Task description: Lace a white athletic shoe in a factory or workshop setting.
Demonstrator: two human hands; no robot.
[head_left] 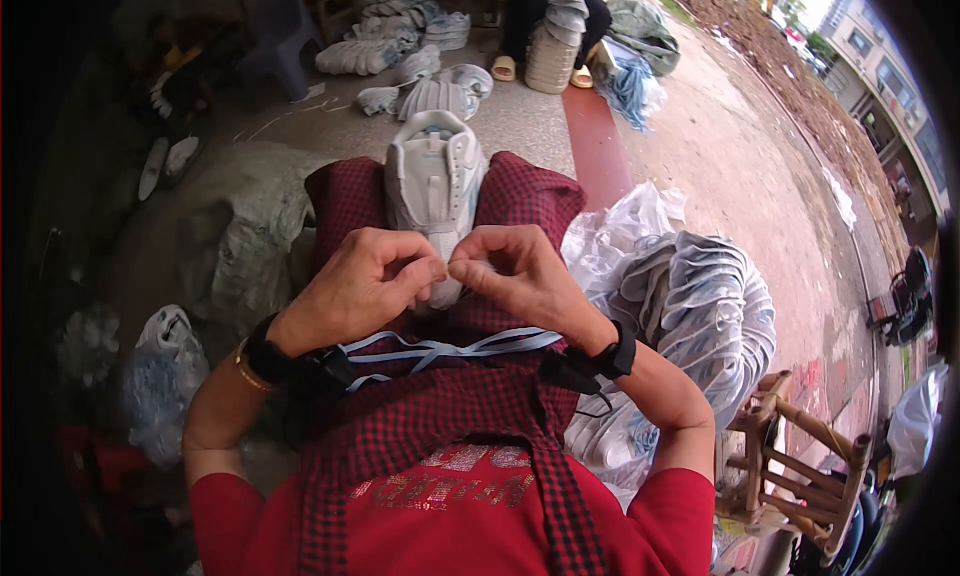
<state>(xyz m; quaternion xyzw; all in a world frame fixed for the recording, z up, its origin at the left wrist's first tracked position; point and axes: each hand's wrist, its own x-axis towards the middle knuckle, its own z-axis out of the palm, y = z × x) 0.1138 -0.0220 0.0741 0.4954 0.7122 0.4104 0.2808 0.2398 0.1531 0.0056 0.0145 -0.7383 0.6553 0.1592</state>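
Two hands meet over a white sneaker (433,181) that lies on the person's lap, on a red-and-black checked apron (440,416). The shoe rests between the knees, its heel end toward the body and its toe pointing away; its near end is hidden under the fingers. The left hand (355,286) comes from the left and the right hand (520,276) from the right, and their fingertips touch each other just above the near end of the shoe. Each grip is narrow: thumb and forefinger are pinched together on something very small (it is too small to tell, possibly the end of a lace). So the shoe lies directly under and just beyond both grips, touching the fingers from below.

Several pale blue laces (450,348) lie across the apron, near the wrists, between the two black wrist straps. They are loose and cross one another.

On the person's right side, a big clear bag (700,306) full of white and blue shoe parts stands just beside the right knee, and a wooden chair (800,466) is near it at the lower right. On the left, a grey sack (250,226) lies on the floor, with a smaller plastic bag (165,366) nearer to the left elbow. Farther away, more white sneakers (400,46) are piled on the concrete floor, and another person (550,16) sits there holding a tall stack of similar pieces.
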